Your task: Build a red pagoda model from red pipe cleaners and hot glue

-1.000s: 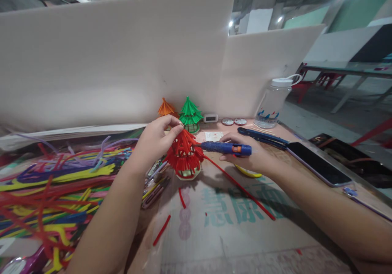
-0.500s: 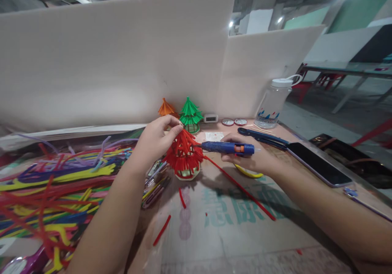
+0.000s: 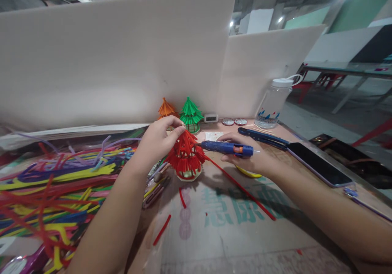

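My left hand is closed in a pinch at the top of a red pagoda model, which has tiers of red pipe-cleaner strips and a pale base. My right hand grips a blue hot glue gun lying sideways, its nozzle at the right side of the upper red tier. Whether the nozzle touches the strips I cannot tell. A long red pipe cleaner runs from beside the model toward the lower right. Short red pieces lie in front on the tabletop.
Many coloured pipe cleaners are heaped at left. Behind stand a green pagoda and an orange pagoda against a white board. At right are a water bottle, a dark blue long-handled tool and a phone.
The red pagoda has shifted slightly to the right, with my left hand still at its top. The glue gun has barely moved.
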The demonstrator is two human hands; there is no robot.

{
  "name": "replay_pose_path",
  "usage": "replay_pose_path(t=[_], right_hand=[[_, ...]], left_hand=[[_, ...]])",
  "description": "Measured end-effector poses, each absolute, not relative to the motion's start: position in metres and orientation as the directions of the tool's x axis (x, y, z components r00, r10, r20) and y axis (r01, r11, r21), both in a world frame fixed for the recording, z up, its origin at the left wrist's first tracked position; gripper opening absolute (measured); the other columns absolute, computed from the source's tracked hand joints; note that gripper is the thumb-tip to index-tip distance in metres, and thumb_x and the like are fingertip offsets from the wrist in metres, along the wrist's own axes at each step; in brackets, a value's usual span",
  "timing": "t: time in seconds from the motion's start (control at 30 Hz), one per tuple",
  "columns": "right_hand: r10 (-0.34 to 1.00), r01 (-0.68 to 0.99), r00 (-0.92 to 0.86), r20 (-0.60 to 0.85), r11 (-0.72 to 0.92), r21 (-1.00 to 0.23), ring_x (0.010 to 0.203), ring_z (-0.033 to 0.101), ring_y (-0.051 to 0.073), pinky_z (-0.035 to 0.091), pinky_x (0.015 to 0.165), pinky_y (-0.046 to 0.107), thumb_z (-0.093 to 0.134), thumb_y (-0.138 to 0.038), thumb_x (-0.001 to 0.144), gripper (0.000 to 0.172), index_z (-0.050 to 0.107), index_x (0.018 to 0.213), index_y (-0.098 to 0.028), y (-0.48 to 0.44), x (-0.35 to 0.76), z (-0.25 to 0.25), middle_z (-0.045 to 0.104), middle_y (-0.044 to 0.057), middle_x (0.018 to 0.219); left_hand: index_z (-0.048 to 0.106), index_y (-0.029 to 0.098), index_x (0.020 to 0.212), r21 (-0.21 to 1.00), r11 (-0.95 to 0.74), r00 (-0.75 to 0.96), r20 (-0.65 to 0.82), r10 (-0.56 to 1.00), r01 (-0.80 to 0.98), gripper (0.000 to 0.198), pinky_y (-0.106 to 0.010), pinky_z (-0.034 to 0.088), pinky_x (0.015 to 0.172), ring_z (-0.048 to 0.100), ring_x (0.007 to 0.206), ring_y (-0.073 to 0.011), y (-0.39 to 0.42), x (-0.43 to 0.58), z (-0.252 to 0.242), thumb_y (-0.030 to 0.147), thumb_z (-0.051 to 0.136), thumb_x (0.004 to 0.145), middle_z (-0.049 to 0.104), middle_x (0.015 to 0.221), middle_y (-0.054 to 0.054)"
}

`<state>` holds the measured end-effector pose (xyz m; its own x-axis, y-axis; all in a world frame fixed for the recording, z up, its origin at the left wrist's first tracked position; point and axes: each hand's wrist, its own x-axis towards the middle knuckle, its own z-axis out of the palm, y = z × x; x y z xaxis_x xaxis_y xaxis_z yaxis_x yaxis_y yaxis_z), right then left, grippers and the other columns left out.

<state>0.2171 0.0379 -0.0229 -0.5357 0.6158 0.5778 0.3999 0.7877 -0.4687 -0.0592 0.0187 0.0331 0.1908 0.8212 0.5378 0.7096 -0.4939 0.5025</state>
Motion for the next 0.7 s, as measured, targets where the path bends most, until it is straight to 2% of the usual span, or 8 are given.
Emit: replay_pose_path(t=[0.43,0.7], right_hand=[[0.643,0.391,-0.513,0.569,0.765,-0.511,0.078,0.064,0.018,0.049,0.070,0.030,0.078,-0.043,0.080,0.039,0.064,0.113,-0.026,0.0425,0.2172,-0.0325,0.071,0.003,0.097],[0.633,0.386,-0.515,0.578,0.773,-0.503,0.075,0.062,0.017,0.047,0.068,0.029,0.077,-0.042,0.081,0.033,0.065,0.106,-0.025,0.0418,0.2156,-0.0302,0.070,0.002,0.090]], left_hand=[[0.063,0.019,0.087,0.478,-0.495,0.209,0.532,0.821,0.726,0.019,-0.033,0.049,0.079,0.065,0.080,-0.0203,0.0176,-0.0570,0.0344,0.035,0.053,0.092,0.070,0.086,-0.004],[0.063,0.019,0.086,0.460,-0.499,0.219,0.535,0.816,0.734,0.018,-0.034,0.049,0.082,0.065,0.080,-0.0201,0.0174,-0.0562,0.0345,0.034,0.054,0.093,0.071,0.087,-0.003]])
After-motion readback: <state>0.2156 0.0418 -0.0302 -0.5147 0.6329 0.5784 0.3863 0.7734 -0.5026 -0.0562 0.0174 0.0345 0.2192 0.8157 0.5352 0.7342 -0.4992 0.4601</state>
